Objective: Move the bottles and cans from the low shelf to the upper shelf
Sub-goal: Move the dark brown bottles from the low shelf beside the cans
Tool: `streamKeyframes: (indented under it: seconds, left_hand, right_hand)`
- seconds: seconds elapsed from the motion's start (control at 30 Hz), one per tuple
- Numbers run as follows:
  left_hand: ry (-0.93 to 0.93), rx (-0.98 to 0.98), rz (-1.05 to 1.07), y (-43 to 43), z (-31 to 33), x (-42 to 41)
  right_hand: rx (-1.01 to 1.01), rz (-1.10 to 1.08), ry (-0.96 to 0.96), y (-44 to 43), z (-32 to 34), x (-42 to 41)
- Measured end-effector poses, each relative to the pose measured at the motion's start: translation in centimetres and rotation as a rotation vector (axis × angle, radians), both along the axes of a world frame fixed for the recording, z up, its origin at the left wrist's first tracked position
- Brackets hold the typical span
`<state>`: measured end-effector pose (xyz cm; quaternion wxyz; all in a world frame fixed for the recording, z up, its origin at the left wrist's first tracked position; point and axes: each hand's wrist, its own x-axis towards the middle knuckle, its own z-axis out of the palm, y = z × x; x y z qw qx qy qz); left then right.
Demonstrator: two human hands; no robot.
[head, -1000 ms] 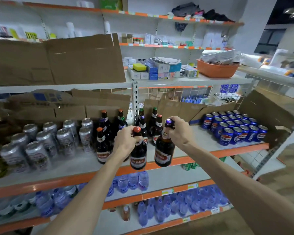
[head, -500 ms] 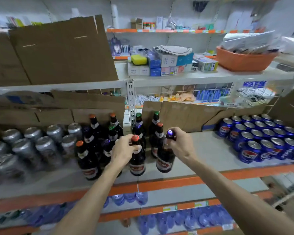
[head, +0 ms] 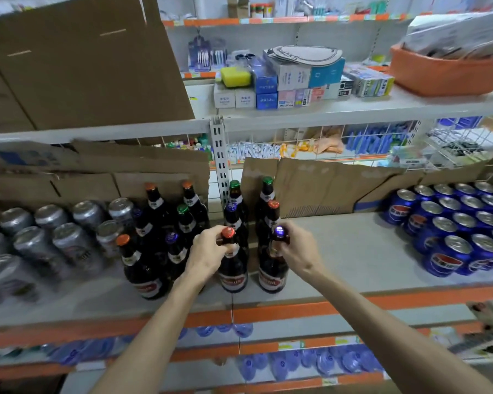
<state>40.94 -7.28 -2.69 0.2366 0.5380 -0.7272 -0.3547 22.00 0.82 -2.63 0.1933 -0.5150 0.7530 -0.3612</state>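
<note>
Gripping red-capped bottle [head: 233, 270] in left hand [head: 207, 253], purple-capped bottle [head: 271, 273] in right hand [head: 298, 248], we are stocking upper shelf [head: 359, 251], water bottles [head: 310, 362] waiting below.

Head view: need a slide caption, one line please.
Left hand grips the red-capped bottle, right hand the purple-capped bottle, at the orange-edged shelf.

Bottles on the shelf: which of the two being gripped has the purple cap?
The right bottle, gripped at the neck by the right hand. Its cap is purple, whereas the left hand grips the red-capped bottle.
</note>
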Motion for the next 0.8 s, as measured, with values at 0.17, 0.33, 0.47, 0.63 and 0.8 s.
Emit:
streamKeyframes:
  seconds: [0.17, 0.33, 0.47, 0.63, 0.8]
  left_hand:
    - [0.0, 0.032, -0.03, -0.1, -0.2, 0.3]
    - [0.019, 0.022, -0.028, 0.4, -0.7, 0.2]
    - [-0.015, -0.042, 0.01, 0.8, -0.9, 0.0]
    - [-0.056, -0.007, -0.029, 0.0, -0.6, 0.3]
    - [-0.05, 0.005, -0.068, -0.5, -0.6, 0.5]
  right_hand:
    - [0.044, 0.049, 0.044, 0.3, -0.3, 0.9]
    - [0.084, 0.064, -0.003, 0.6, 0.1, 1.0]
    - [0.086, -0.011, 0.035, 0.3, -0.3, 1.5]
    - [0.098, 0.021, 0.074, -0.2, 0.1, 0.9]
    - [0.129, 0.1, 0.073, -0.8, 0.5, 0.1]
